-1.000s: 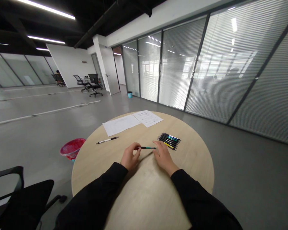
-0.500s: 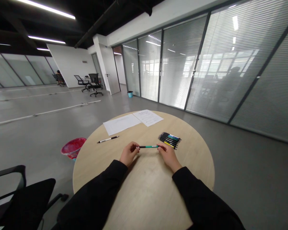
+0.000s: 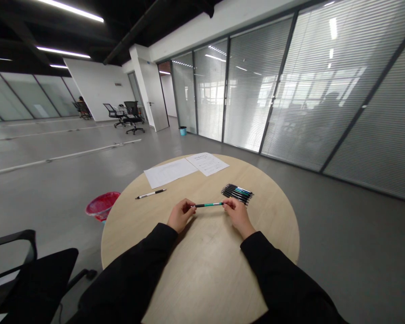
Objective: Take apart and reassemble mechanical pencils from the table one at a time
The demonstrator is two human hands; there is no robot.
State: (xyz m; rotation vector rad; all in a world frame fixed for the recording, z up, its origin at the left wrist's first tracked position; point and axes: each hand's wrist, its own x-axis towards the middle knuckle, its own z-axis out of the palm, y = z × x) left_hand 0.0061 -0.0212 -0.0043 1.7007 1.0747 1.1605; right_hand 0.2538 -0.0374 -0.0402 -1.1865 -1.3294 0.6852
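Note:
A green and black pen [image 3: 209, 204] is stretched level between my two hands over the round wooden table [image 3: 202, 261]. My left hand [image 3: 182, 215] pinches its black end, and my right hand [image 3: 237, 216] pinches the other end. Just behind my right hand lies a row of several pens [image 3: 238, 192], mostly black, partly hidden by that hand. A white and black pen [image 3: 150, 194] rests by itself on the left of the table.
Two sheets of paper, a left one [image 3: 170, 173] and a printed one [image 3: 208, 164], lie at the table's far edge. A red bin [image 3: 102, 205] stands on the floor at the left, near a black chair [image 3: 37, 281].
The view has shifted slightly. My right hand has moved a little to the right and up along with its end of the pen. Both hands keep their hold.

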